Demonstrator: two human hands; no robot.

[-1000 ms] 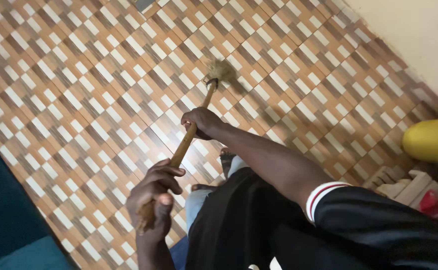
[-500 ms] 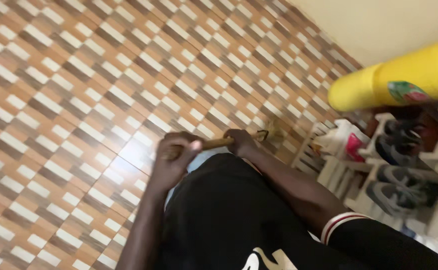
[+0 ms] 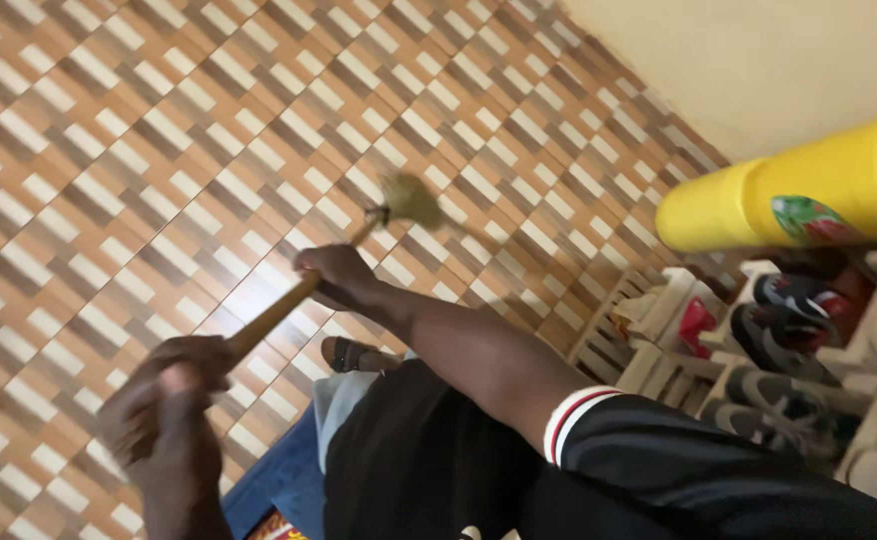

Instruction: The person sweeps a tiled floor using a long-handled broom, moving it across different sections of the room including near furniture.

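I hold a broom with a long wooden handle (image 3: 269,320) in both hands. My right hand (image 3: 337,274) grips the handle partway down. My left hand (image 3: 164,400), blurred, grips its upper end near the bottom left. The broom's small bristle head (image 3: 409,200) rests on or just above the brown and cream tiled floor (image 3: 139,150), ahead of my right hand. My foot in a sandal (image 3: 357,354) shows below the handle. I wear black clothing (image 3: 439,470) with a striped sleeve cuff.
A white shoe rack (image 3: 659,330) with several shoes stands at the right. A yellow container (image 3: 809,195) lies on top of it. A pale wall (image 3: 759,70) runs along the upper right. Blue fabric (image 3: 279,480) lies by my legs.
The broom has swung outward again: half a second ago the handle was drawn close to my body near the rack, now the head reaches out over the tiles.
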